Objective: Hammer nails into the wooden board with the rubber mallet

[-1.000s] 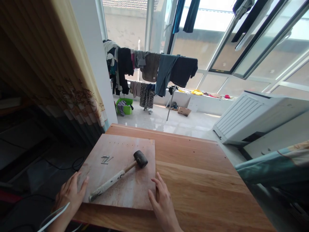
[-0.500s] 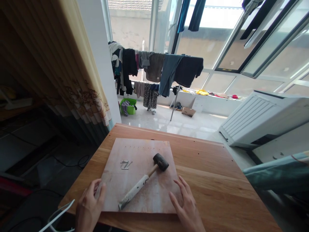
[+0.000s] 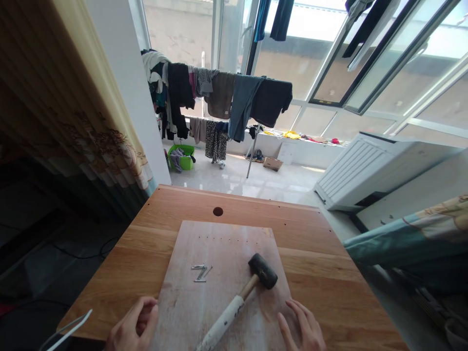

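the left hand [image 3: 133,324] is curled by the left edge of the flat pinkish wooden board [image 3: 183,302], pinching or not, can't tell; the right hand [image 3: 302,327], fingers spread, is at its right edge; the board sits on the brown wooden table [image 3: 321,282]; the white-handled black mallet [image 3: 223,321] and silver metal nails [image 3: 200,281] lie loose on it; tiny dark holes [image 3: 229,240] line its far end.

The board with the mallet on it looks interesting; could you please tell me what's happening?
A person's left hand is at the left edge of the board, the right hand at its right edge. The mallet and some small metal fasteners lie on it, in neither hand.
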Demonstrator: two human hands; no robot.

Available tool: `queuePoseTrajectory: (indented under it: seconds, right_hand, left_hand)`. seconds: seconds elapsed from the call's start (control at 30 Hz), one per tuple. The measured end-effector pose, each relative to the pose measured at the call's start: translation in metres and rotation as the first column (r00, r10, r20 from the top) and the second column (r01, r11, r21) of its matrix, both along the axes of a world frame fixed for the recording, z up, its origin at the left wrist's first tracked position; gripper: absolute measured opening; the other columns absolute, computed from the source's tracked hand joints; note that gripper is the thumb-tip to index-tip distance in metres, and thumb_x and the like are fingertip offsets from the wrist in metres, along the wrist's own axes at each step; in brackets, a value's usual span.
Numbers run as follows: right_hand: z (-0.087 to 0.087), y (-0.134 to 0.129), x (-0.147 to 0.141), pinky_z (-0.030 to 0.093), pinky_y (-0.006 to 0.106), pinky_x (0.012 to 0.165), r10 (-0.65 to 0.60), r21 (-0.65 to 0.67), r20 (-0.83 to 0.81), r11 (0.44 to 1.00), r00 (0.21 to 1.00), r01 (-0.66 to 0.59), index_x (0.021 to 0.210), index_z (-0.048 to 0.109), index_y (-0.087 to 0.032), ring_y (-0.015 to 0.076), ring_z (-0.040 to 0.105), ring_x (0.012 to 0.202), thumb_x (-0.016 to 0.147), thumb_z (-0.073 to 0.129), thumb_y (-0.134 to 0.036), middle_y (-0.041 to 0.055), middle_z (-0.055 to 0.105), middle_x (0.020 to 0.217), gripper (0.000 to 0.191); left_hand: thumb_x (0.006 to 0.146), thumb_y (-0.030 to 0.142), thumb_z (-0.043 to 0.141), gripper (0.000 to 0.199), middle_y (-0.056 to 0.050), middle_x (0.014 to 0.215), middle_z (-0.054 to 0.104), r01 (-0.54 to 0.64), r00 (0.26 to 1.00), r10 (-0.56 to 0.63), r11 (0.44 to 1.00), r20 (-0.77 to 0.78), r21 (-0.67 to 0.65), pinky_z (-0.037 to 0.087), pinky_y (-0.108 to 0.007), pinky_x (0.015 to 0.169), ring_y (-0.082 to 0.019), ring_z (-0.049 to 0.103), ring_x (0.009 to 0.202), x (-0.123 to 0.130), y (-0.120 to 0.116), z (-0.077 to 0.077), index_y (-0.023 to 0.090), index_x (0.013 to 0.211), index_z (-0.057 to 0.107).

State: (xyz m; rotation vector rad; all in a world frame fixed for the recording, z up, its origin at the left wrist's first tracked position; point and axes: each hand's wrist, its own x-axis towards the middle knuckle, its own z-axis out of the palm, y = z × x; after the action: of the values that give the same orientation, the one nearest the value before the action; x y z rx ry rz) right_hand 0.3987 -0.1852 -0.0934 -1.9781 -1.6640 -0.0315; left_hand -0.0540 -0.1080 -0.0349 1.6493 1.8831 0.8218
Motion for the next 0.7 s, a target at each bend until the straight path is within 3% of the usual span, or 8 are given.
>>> queuePoseTrajectory:
  seconds: [0.13,0.27,0.3,0.37,0.43,0.53,0.6,0.7]
  right_hand:
    - [0.008,0.005,-0.002,0.063,0.042,0.081,-0.024,-0.041,0.022,0.999,0.999,0.025,0.119,0.072,-0.023,0.0304,0.074,0.098,0.095,0.054,-0.064,0.0114,0.075,0.113,0.051]
    - [0.038,0.018,-0.034,0.057,0.053,0.079,-0.171,-0.082,0.098,0.98,0.98,0.179,0.113,0.073,-0.022,0.0396,0.069,0.103,0.098,0.045,-0.063,0.0176,0.071,0.115,0.052]
    - [0.045,0.021,-0.047,0.056,0.054,0.081,-0.207,-0.061,0.086,0.975,0.974,0.213,0.104,0.074,-0.022,0.0402,0.068,0.103,0.098,0.045,-0.062,0.0184,0.07,0.111,0.05]
    - [0.058,0.029,-0.077,0.056,0.042,0.074,-0.193,-0.058,-0.059,0.98,0.979,0.189,0.077,0.067,-0.024,0.0308,0.07,0.08,0.101,0.04,-0.059,0.0118,0.067,0.082,0.05]
    - [0.064,0.036,-0.105,0.05,0.032,0.057,-0.126,-0.121,-0.249,0.988,0.96,0.098,0.082,0.065,-0.026,0.022,0.061,0.053,0.102,0.036,-0.063,0.0019,0.059,0.062,0.051]
    - [0.068,0.047,-0.134,0.049,0.03,0.058,-0.011,-0.152,-0.367,0.987,0.93,-0.048,0.114,0.069,-0.027,0.0232,0.065,0.054,0.099,0.033,-0.071,0.0006,0.064,0.062,0.058]
    - [0.069,0.054,-0.143,0.05,0.03,0.06,0.023,-0.194,-0.367,0.976,0.93,-0.1,0.109,0.07,-0.028,0.0253,0.07,0.061,0.099,0.032,-0.072,0.0025,0.069,0.066,0.059]
    - [0.074,0.059,-0.145,0.049,0.03,0.058,-0.001,-0.253,-0.457,0.959,0.889,-0.129,0.086,0.066,-0.028,0.0242,0.067,0.056,0.095,0.043,-0.073,0.0004,0.064,0.057,0.052]
  left_hand:
    - [0.089,0.045,0.059,0.019,0.002,0.088,0.077,0.091,0.992,-0.077,0.986,-0.099,0.143,0.062,-0.023,0.067,-0.018,0.077,0.075,0.001,0.002,-0.004,0.03,0.096,0.069]
    - [0.092,0.037,0.056,0.019,-0.002,0.102,0.075,0.141,0.951,-0.044,0.942,-0.305,0.304,0.061,-0.035,0.082,-0.024,0.074,0.093,0.018,0.01,-0.002,0.03,0.107,0.066]
    - [0.093,0.036,0.056,0.02,-0.003,0.105,0.074,0.168,0.941,-0.051,0.929,-0.336,0.329,0.059,-0.037,0.085,-0.025,0.073,0.097,0.024,0.012,0.0,0.029,0.109,0.065]
    - [0.095,0.034,0.055,0.02,-0.005,0.108,0.073,0.229,0.928,-0.094,0.907,-0.359,0.354,0.058,-0.039,0.087,-0.026,0.071,0.1,0.039,0.019,0.007,0.029,0.112,0.065]
    - [0.096,0.029,0.053,0.021,-0.005,0.106,0.072,0.295,0.92,-0.167,0.891,-0.355,0.345,0.057,-0.037,0.087,-0.024,0.07,0.099,0.056,0.026,0.016,0.028,0.114,0.064]
    - [0.096,0.021,0.051,0.025,-0.005,0.109,0.07,0.43,0.866,-0.313,0.864,-0.389,0.262,0.056,-0.037,0.089,-0.023,0.068,0.101,0.081,0.037,0.029,0.027,0.117,0.063]
    - [0.094,0.014,0.051,0.029,-0.005,0.112,0.069,0.501,0.809,-0.387,0.848,-0.443,0.174,0.054,-0.04,0.091,-0.024,0.066,0.104,0.093,0.044,0.038,0.027,0.117,0.064]
    - [0.089,0.004,0.05,0.031,-0.006,0.115,0.069,0.551,0.736,-0.437,0.831,-0.518,0.082,0.051,-0.044,0.094,-0.026,0.064,0.108,0.101,0.052,0.047,0.024,0.106,0.067]
